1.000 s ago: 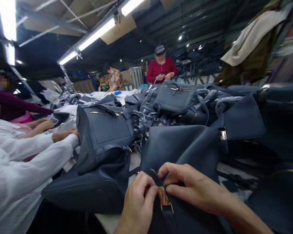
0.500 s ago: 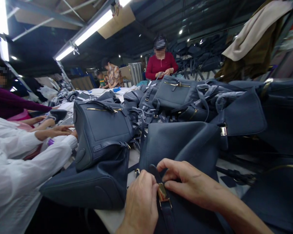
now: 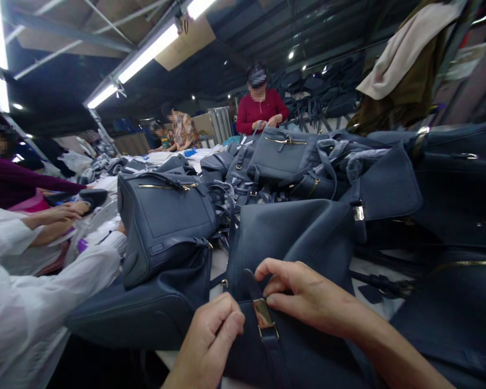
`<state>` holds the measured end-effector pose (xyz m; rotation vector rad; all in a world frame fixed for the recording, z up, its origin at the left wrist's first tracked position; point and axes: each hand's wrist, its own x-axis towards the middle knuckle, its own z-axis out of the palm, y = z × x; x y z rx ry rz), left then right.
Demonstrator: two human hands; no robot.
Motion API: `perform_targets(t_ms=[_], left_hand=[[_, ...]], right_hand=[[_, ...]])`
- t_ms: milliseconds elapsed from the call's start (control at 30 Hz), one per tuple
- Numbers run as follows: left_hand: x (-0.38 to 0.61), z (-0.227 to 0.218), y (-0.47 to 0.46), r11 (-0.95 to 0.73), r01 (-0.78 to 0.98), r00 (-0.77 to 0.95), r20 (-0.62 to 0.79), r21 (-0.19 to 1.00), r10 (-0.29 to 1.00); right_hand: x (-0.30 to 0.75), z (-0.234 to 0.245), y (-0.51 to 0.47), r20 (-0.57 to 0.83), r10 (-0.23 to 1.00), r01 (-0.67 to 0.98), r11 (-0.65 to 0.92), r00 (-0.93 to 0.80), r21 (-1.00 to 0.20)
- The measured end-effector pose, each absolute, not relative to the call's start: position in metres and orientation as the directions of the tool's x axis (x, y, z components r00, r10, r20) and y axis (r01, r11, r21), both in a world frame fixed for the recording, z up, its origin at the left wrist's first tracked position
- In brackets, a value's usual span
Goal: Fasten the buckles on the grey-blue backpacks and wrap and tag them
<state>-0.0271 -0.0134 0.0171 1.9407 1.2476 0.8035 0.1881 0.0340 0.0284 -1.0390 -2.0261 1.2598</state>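
Currently right hand [image 3: 308,297] pinches the dark strap [image 3: 273,351] just above its gold buckle [image 3: 263,314], on the navy bag [image 3: 291,237] at the table's [image 3: 218,262] near edge. Left hand [image 3: 210,340] curled against the bag, left of the buckle; grip unclear.

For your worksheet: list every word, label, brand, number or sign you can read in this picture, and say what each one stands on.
None legible anywhere.
Gold clasp on the strap by the right hand: shiny, no marking readable.
Pale sheet at upper right: too blurred to read.
Navy handbag and the others: no logo or label shows.
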Motion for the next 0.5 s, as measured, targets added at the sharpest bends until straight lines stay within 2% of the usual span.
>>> perform_targets(t_ms=[100, 167, 267, 367, 500], left_hand=[[-0.023, 0.014, -0.012, -0.269, 0.506, 0.237, 0.168, 0.819, 0.957], [-0.018, 0.015, -0.008, -0.219, 0.485, 0.188, 0.144, 0.847, 0.972], [-0.012, 0.023, -0.001, -0.207, 0.491, 0.217, 0.111, 0.846, 0.97], [-0.012, 0.033, 0.004, -0.273, 0.506, 0.233, 0.175, 0.818, 0.957], [-0.019, 0.034, -0.002, -0.271, 0.497, 0.104, 0.254, 0.824, 0.962]], right_hand=[[0.188, 0.031, 0.032, 0.027, 0.814, 0.284, 0.234, -0.581, -0.93], [0.188, 0.034, 0.029, 0.037, 0.804, 0.276, 0.246, -0.593, -0.929], [0.187, 0.039, 0.027, 0.06, 0.79, 0.281, 0.287, -0.61, -0.916], [0.187, 0.041, 0.027, 0.057, 0.779, 0.241, 0.261, -0.624, -0.935], [0.19, 0.038, 0.029, 0.019, 0.786, 0.187, 0.171, -0.618, -0.967]])
